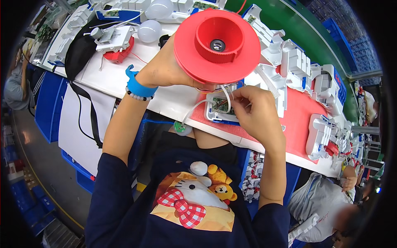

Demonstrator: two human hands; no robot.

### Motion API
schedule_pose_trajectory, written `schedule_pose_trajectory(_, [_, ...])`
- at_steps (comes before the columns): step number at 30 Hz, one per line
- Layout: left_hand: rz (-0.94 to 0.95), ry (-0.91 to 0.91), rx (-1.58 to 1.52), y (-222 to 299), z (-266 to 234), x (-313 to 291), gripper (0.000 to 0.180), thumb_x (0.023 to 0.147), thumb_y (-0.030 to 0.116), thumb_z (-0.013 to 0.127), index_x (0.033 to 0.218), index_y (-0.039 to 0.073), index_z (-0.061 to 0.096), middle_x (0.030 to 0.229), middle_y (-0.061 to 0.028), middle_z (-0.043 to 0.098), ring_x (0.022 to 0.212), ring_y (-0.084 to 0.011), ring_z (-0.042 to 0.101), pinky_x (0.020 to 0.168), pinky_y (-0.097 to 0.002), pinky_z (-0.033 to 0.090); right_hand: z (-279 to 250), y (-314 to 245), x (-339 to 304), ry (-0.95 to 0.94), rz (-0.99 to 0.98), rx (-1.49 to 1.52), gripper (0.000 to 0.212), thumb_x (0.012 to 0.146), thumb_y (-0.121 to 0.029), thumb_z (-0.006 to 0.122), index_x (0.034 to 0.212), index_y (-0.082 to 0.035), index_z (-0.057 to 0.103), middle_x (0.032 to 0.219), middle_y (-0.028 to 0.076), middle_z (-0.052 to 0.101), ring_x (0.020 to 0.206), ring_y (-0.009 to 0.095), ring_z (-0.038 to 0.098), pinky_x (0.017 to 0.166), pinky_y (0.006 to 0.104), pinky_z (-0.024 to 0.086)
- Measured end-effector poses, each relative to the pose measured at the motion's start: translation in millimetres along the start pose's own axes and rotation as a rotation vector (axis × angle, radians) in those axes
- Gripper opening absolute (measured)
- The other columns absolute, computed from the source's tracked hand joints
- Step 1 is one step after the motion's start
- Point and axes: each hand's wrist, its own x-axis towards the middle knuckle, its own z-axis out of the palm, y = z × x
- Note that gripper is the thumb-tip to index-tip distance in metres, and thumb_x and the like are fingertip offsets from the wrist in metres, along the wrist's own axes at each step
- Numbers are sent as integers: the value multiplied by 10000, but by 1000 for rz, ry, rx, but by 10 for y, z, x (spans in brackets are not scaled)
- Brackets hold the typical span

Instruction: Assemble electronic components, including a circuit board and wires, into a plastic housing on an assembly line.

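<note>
A red round lamp head (188, 49) with a ribbed cone and a small clear lens at its centre is gripped from the left side and below by my left hand (167, 68), whose fingers are mostly hidden under it. White wires (227, 98) run from beneath it to an open white housing (210, 114) with a green circuit board (218, 102) inside. My right hand (259, 113) bends over the housing's right end, thumb and forefinger pinched together beside the wires; what lies between the fingertips is too small to tell. A small round green board (179, 127) hangs at the table's near edge.
Round white domes (149, 31) stand behind my left hand, and a white part on a red base (118, 49) lies to their left. A black strap (78, 62) drapes over the left. White housings (295, 62) line the back right; people (318, 202) sit on both sides.
</note>
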Motion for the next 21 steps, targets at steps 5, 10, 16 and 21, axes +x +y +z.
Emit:
schedule_pose_trajectory(5, [-54,14,-2,-19,3,6,928,391,235,835,1168,47,364,1106,-101,481,998,-215,486,846,-321,416,9,29,13,41,-62,-48,91,671,16,576,753,55,576,600,101,569,514,136,552,483,227,440])
schedule_pose_trajectory(10, [65,-14,54,27,-97,-5,928,375,253,835,1157,41,381,1103,-105,485,996,-214,488,839,-324,420,-330,-11,-31,108,213,416,104,757,-59,559,775,36,597,601,57,556,475,59,498,413,184,397])
schedule_pose_trajectory(16, [206,-55,91,5,-172,10,955,383,277,833,1180,42,363,1130,-120,465,1027,-235,472,860,-342,407,-429,-36,115,-266,253,831,267,849,-185,471,798,42,601,521,5,497,348,34,401,299,159,283])
schedule_pose_trajectory(21, [280,-87,178,69,-264,12,963,393,290,829,1193,43,352,1150,-126,448,1050,-250,457,879,-343,391,-273,-18,95,-343,292,964,219,827,-152,509,795,46,596,530,18,509,357,40,428,309,155,305])
